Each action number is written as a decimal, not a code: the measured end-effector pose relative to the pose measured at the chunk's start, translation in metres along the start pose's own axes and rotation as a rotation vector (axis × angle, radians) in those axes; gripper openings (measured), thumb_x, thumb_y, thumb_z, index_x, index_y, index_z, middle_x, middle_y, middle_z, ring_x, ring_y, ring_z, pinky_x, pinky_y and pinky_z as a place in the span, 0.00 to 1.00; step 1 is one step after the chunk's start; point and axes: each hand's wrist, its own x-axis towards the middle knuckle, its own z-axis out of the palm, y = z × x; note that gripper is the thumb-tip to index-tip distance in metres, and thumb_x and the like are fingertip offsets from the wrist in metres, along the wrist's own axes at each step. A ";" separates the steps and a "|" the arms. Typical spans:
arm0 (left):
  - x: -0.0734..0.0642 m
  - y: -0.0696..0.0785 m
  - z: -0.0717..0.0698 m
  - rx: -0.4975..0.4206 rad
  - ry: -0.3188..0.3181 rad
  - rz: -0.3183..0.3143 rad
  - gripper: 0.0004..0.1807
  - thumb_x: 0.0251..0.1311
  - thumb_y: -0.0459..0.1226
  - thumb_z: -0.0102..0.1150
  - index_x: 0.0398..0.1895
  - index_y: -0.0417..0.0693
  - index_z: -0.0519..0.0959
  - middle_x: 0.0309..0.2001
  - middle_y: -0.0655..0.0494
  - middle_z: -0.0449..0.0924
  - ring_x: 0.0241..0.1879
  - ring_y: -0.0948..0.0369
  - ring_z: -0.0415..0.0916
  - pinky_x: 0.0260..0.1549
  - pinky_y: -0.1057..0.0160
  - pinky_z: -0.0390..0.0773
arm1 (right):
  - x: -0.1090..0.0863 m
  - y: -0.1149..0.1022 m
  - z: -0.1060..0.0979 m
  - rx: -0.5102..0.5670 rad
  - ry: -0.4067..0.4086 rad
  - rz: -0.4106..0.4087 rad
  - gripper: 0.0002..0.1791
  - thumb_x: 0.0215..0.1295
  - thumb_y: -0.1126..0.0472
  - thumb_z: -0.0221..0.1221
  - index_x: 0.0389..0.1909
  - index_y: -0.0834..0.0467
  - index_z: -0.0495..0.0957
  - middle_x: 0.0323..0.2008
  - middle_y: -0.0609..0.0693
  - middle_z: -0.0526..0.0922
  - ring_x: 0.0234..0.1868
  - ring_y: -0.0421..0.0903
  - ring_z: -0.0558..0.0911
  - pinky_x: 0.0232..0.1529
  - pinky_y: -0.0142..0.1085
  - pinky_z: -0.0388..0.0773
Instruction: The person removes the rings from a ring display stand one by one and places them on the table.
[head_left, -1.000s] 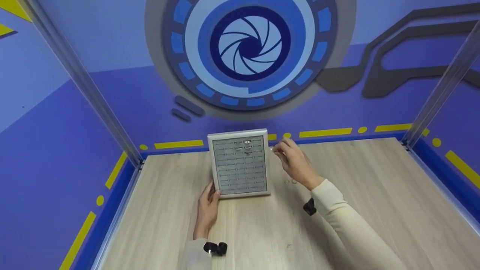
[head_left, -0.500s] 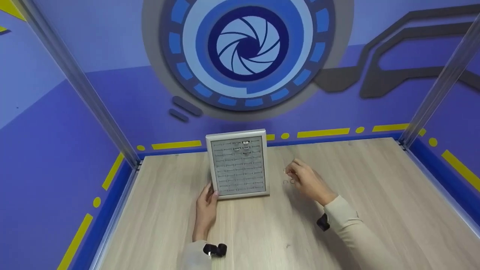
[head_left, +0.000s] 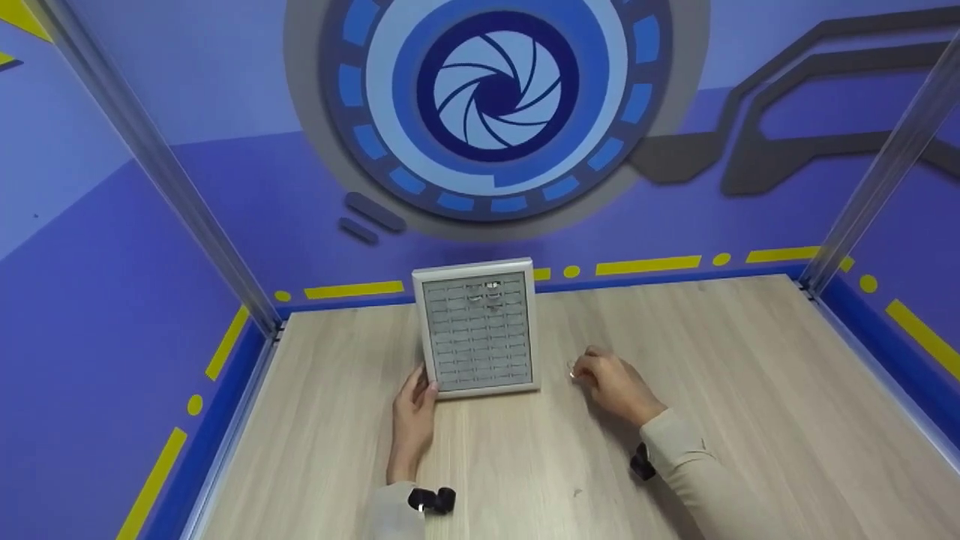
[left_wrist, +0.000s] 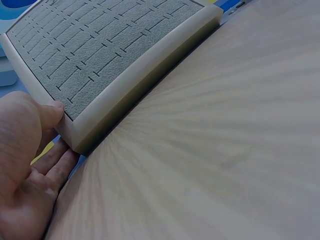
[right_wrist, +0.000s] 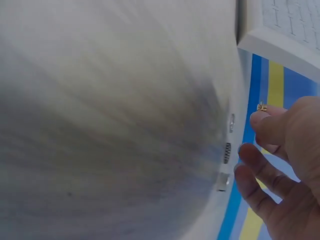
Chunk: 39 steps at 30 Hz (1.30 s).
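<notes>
A white-framed ring display board (head_left: 480,345) with a grey slotted pad stands tilted back on the table. Several rings (head_left: 492,286) sit in its upper slots. My left hand (head_left: 412,424) grips its lower left corner, thumb (left_wrist: 52,112) on the front of the frame and fingers behind. Right of the board, my right hand (head_left: 615,386) is low over the table. Between its thumb and index finger it pinches a small gold ring (right_wrist: 261,107). Below that ring in the right wrist view, a thin ring (right_wrist: 232,122), a dark patterned ring (right_wrist: 227,153) and a wide silver ring (right_wrist: 223,182) rest on the table.
The light wooden table (head_left: 517,465) is bounded by a blue printed back wall (head_left: 247,202) and side walls with metal posts (head_left: 172,187). A small mark or scrap (head_left: 577,493) shows near the front of the table. Black wrist cameras (head_left: 432,499) sit on both sleeves.
My right hand has moved from beside the board's upper right edge down and to the right, close to the loose rings on the table. The left hand and board stay in place.
</notes>
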 end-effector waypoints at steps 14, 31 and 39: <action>-0.001 0.003 -0.001 0.007 0.002 -0.005 0.31 0.80 0.34 0.56 0.82 0.40 0.63 0.76 0.39 0.71 0.75 0.44 0.70 0.77 0.50 0.73 | 0.000 0.005 0.006 0.010 -0.044 -0.025 0.09 0.64 0.76 0.68 0.34 0.59 0.89 0.33 0.50 0.84 0.37 0.48 0.85 0.36 0.42 0.89; 0.000 0.003 -0.001 0.011 -0.008 -0.014 0.31 0.80 0.36 0.57 0.82 0.41 0.63 0.76 0.40 0.72 0.76 0.45 0.70 0.77 0.49 0.72 | 0.013 -0.009 -0.011 0.109 0.030 0.078 0.06 0.66 0.72 0.68 0.41 0.62 0.89 0.35 0.50 0.83 0.35 0.44 0.82 0.36 0.40 0.88; -0.002 0.001 -0.001 0.017 -0.019 -0.013 0.31 0.81 0.37 0.56 0.82 0.43 0.63 0.76 0.42 0.72 0.76 0.47 0.69 0.77 0.52 0.72 | 0.042 -0.039 -0.030 0.152 0.153 0.007 0.07 0.70 0.71 0.67 0.45 0.60 0.88 0.41 0.53 0.88 0.42 0.49 0.87 0.41 0.44 0.91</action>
